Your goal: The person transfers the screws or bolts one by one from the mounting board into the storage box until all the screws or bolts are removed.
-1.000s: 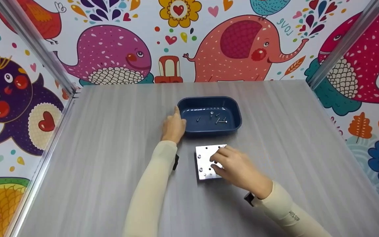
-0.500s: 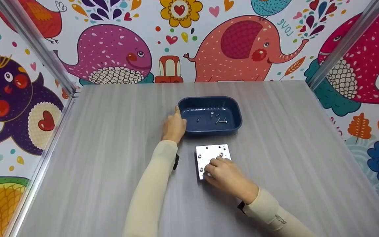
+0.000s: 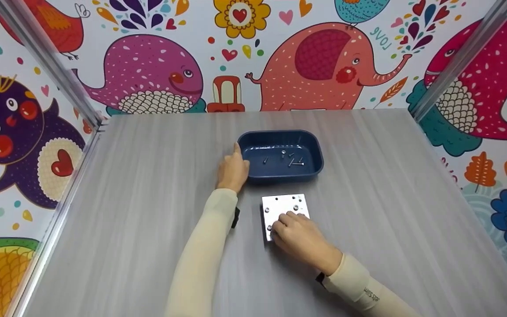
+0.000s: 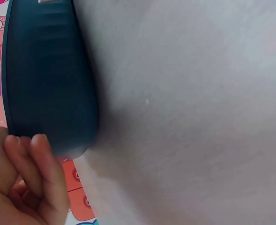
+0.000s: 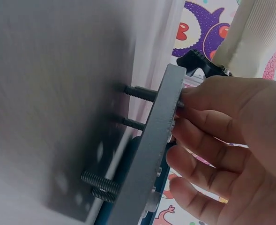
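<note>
My left hand (image 3: 233,171) holds the left end of a dark blue tray (image 3: 280,178), its index finger stretched along the rim. In the left wrist view two other fingers curl by the tray's outer corner. Small screws (image 3: 296,163) lie inside the tray. Nearer to me, a silver metal plate (image 3: 277,202) with holes stands on bolts. My right hand (image 3: 303,240) is over its near part, hiding that area. The right wrist view shows thumb and index finger pinching a small screw (image 5: 181,104) at the plate's upper face; threaded bolts (image 5: 100,182) protrude below.
A grey wood-grain table (image 3: 148,198) carries the tray and plate. Printed cartoon panels (image 3: 156,75) and metal frame posts (image 3: 46,61) border it at the back and sides.
My right hand has moved left and toward me over the plate, lowering its fingers to the near-left part, and now stays there. My left hand and the tray have stayed put.
</note>
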Demonstrator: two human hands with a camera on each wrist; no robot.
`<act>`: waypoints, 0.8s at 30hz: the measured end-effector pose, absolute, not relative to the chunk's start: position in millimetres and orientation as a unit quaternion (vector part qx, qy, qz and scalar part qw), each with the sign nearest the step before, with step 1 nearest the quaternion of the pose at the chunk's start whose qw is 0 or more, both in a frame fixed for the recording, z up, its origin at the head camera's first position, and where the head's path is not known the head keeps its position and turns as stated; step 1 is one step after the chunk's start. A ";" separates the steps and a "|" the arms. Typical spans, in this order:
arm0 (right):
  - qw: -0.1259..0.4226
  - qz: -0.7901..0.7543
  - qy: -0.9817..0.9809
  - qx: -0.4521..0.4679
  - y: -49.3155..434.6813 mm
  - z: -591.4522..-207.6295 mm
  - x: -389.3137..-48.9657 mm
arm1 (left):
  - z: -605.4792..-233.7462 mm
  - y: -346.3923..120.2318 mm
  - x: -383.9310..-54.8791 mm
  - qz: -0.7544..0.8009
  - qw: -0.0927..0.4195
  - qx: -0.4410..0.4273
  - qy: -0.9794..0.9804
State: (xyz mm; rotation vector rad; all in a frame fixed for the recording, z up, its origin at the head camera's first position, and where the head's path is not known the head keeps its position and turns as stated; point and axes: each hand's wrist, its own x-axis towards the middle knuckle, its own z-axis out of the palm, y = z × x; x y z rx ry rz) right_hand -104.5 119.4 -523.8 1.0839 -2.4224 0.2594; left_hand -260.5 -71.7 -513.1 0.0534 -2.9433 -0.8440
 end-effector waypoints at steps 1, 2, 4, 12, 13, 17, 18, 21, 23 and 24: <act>0.238 0.095 -0.881 0.397 119.5 -523.7 -104.5 | -513.1 -71.3 -260.4 -0.274 0.040 0.018 -0.961; 0.240 0.095 -0.881 0.398 119.8 -523.6 -104.5 | -513.1 -71.0 -260.3 -0.275 0.039 0.018 -0.961; 0.240 0.098 -0.880 0.398 120.5 -522.4 -104.1 | -513.2 -70.4 -259.9 -0.276 0.039 0.018 -0.960; 0.241 0.109 -0.877 0.401 125.4 -507.8 -100.0 | -514.2 -69.8 -260.3 -0.274 0.045 0.015 -0.961; 0.243 0.110 -0.875 0.403 125.7 -505.4 -99.5 | -514.3 -69.9 -260.4 -0.275 0.045 0.016 -0.960; 0.256 0.119 -0.865 0.416 127.3 -498.9 -100.2 | -514.4 -70.0 -260.6 -0.280 0.038 0.018 -0.959; 0.259 0.120 -0.862 0.418 127.6 -497.6 -101.0 | -514.3 -70.0 -260.6 -0.282 0.036 0.020 -0.959; 0.256 0.122 -0.859 0.427 129.2 -492.9 -105.5 | -514.1 -70.5 -260.7 -0.285 0.030 0.023 -0.958; 0.239 0.122 -0.863 0.428 131.0 -486.9 -109.9 | -514.0 -70.8 -260.7 -0.286 0.028 0.025 -0.958; 0.227 0.123 -0.867 0.427 132.3 -483.0 -112.6 | -514.1 -70.9 -260.9 -0.285 0.029 0.026 -0.958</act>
